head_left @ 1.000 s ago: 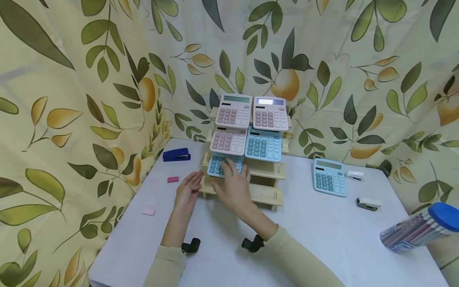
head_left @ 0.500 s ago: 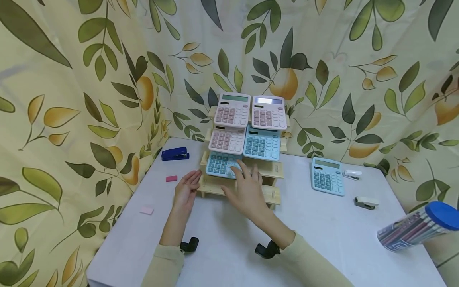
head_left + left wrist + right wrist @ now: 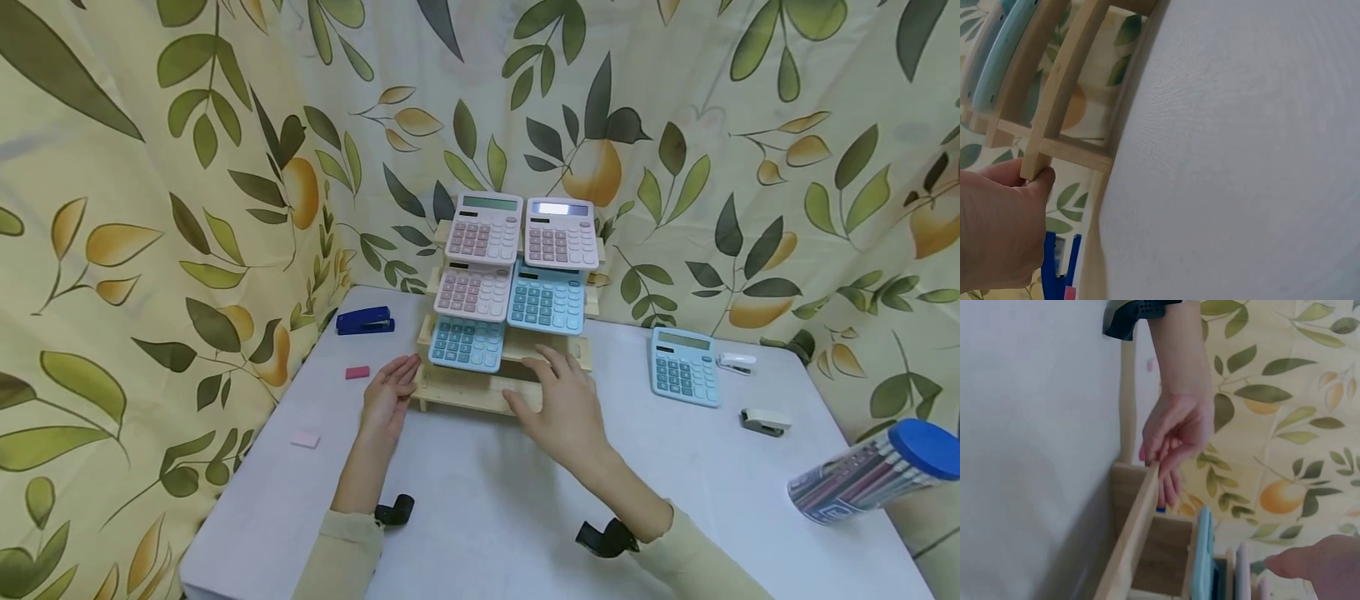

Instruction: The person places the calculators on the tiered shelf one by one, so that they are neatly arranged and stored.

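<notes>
A tiered wooden rack (image 3: 468, 390) stands at the middle of the table, holding pink and blue calculators on its steps. Two pink calculators, one of them a pink calculator (image 3: 561, 233) at right, lie on top. Below them are another pink calculator (image 3: 472, 292) and a blue calculator (image 3: 546, 300). One more blue calculator (image 3: 467, 343) lies on the left of a lower step. My left hand (image 3: 390, 396) pinches the left end of the bottom step, as the left wrist view shows. My right hand (image 3: 566, 404) holds nothing, fingers spread over the right end of the lower steps.
On the left lie a blue stapler (image 3: 365, 321), a dark pink eraser (image 3: 357, 372) and a pale pink one. At right are a blue calculator (image 3: 684, 367), a small white stapler (image 3: 737, 363), another stapler (image 3: 765, 422) and a blue-lidded tub of pencils (image 3: 862, 475).
My right hand has left the lower blue calculator and moved right, uncovering it. The left hand stays at the rack's left end.
</notes>
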### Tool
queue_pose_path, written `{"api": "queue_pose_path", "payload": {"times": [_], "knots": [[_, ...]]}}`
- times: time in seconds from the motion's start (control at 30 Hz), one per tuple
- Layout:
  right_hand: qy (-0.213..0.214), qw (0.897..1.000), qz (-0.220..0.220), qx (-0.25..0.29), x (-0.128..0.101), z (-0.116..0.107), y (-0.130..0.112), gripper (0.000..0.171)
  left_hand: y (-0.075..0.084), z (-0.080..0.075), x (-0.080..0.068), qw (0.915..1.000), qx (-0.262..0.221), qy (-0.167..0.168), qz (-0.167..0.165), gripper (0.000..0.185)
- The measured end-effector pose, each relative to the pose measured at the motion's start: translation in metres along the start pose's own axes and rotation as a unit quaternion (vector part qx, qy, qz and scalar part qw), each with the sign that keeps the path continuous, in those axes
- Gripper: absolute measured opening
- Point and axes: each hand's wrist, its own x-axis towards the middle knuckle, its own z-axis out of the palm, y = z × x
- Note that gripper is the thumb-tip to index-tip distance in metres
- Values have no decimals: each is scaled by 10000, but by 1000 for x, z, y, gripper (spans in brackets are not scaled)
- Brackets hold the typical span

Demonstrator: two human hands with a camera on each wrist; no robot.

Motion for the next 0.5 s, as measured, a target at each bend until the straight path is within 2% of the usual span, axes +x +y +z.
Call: {"api": "queue_pose_path", "payload": {"times": [0.2,0.33,0.5], "knots": [[658,9977,-105,-94,-1,-17,16,49,0,-1,1,10000,15,-8,34,64],[1033,9946,-22,-124,-1,-24,31,48,0,1,0,10000,-7,8,29,64],[1329,9908,109,-244,1,-32,54,46,0,2,-2,10000,24,5,26,63]]}}
